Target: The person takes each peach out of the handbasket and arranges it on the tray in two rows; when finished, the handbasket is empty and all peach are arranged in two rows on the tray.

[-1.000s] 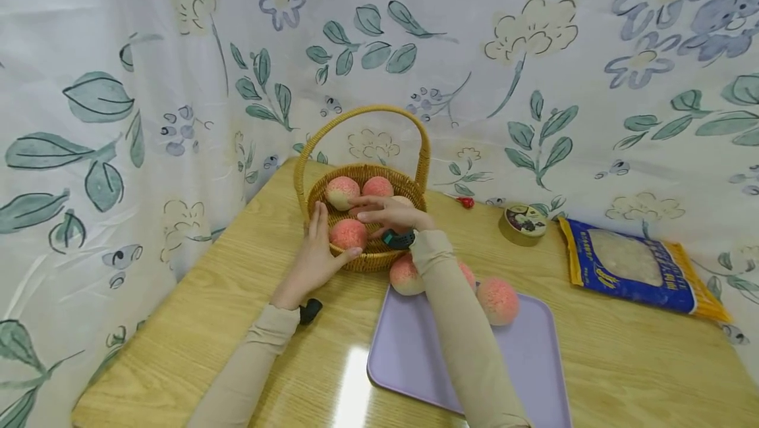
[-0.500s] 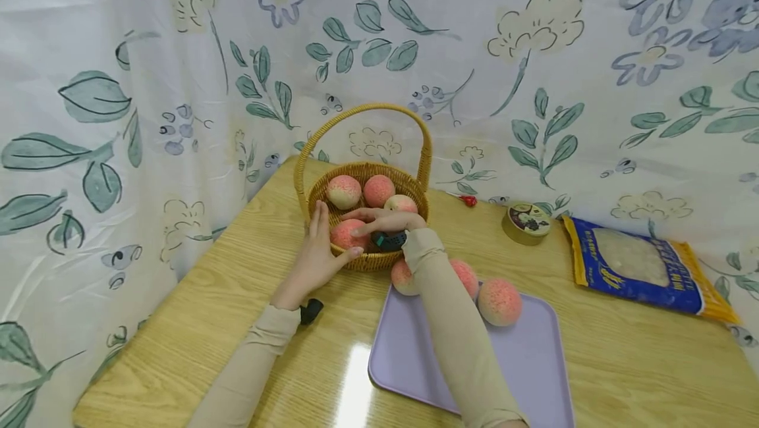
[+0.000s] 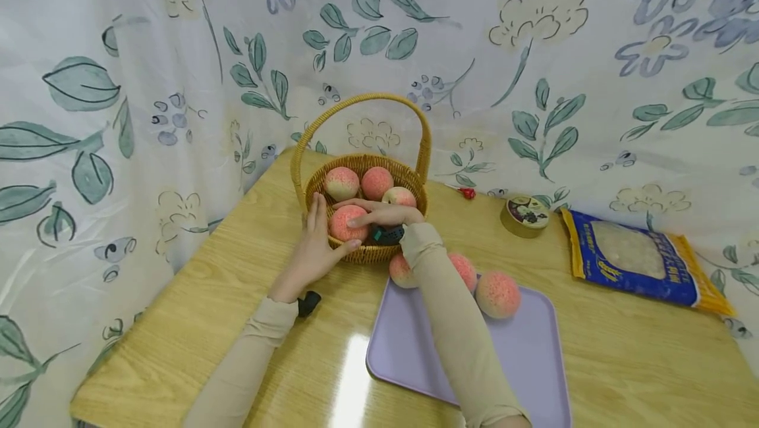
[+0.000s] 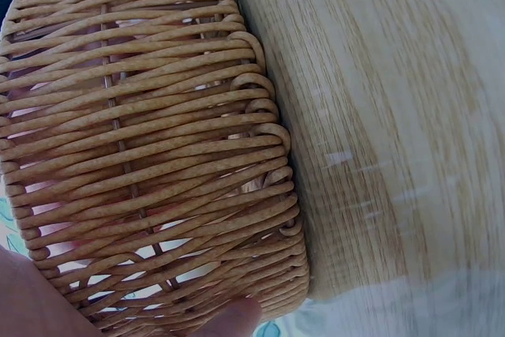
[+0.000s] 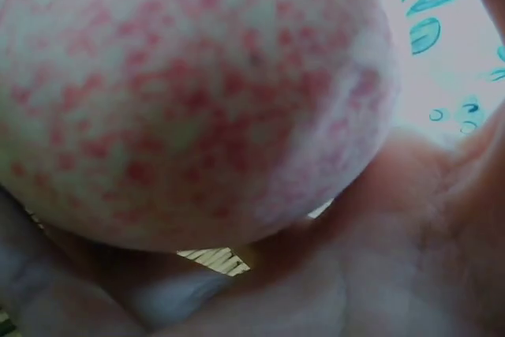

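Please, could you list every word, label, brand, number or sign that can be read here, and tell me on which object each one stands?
No text can be read with certainty.
Blue and yellow bag: one large yellow character and smaller, Chinese-looking print, too blurred to read.
Round tin: picture on the lid; any lettering is too small to read.
Peaches, wicker basket and purple tray: no text visible.

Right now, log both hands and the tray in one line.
Right hand: holds pink-speckled ball in basket | Left hand: rests against basket side | Lilac tray: three more balls at far edge
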Demonstrator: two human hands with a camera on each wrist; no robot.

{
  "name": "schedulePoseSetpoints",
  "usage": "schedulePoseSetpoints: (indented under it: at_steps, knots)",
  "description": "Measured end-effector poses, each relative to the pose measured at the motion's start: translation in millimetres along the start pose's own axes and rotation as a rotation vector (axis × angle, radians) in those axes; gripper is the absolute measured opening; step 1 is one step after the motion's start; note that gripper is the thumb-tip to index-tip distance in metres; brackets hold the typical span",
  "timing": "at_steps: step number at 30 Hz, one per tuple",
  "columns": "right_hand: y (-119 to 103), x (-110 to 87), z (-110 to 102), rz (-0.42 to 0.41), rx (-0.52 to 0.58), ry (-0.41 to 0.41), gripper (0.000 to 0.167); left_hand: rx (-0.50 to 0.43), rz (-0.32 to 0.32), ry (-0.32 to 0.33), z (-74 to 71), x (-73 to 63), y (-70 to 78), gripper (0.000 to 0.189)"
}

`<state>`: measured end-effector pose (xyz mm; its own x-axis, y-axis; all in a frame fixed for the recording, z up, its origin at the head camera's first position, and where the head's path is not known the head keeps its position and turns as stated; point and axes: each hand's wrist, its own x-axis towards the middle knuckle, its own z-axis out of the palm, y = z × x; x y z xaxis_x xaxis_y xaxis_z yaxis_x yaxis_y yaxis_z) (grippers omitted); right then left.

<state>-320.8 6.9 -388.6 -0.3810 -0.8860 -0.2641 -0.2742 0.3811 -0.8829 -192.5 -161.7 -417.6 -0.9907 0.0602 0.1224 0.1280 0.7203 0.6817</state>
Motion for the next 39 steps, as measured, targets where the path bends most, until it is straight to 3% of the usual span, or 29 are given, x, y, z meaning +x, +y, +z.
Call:
schedulePoseSetpoints:
  at_steps: [5, 9, 12, 18, 22, 26, 29, 34, 39]
  knots:
    - [-0.2, -10.3, -5.5, -0.009, 0.056, 0.058, 0.06, 0.01, 0.016, -0.008, 0.6, 4.3, 6.3, 0.114]
    - [3.1, -21.4, -7.6, -0.009, 0.231, 0.093, 0.07, -0.001, 0.023, -0.021, 3.2, 4.8, 9.3, 0.114]
    - [6.0, -28.0, -7.8, -0.052, 0.374, 0.097, 0.071, -0.016, 0.026, -0.028, 5.2, 5.3, 9.2, 0.114]
    - [6.2, -41.1, -9.2, -0.125, 0.51, 0.104, 0.065, -0.021, 0.01, -0.02, 5.2, 6.1, 6.8, 0.114]
    - [5.3, -50.5, -14.5, -0.178, 0.584, 0.122, 0.082, -0.011, 0.011, -0.015, 4.6, 6.9, 6.0, 0.113]
    - [3.8, -66.6, -19.7, -0.148, 0.589, 0.17, 0.108, -0.002, 0.001, -0.017, 4.4, 6.6, 4.8, 0.115]
    - [5.2, -82.1, -23.8, -0.126, 0.564, 0.194, 0.112, 0.0, -0.004, -0.02, 4.2, 6.5, 3.3, 0.116]
    - [16.5, -112.1, -30.3, -0.107, 0.509, 0.231, 0.112, 0.004, -0.008, -0.031, 2.4, 6.8, 1.7, 0.116]
    - [28.2, -151.6, -37.5, -0.077, 0.482, 0.278, 0.094, 0.015, -0.011, -0.027, 0.6, 4.3, 0.2, 0.116]
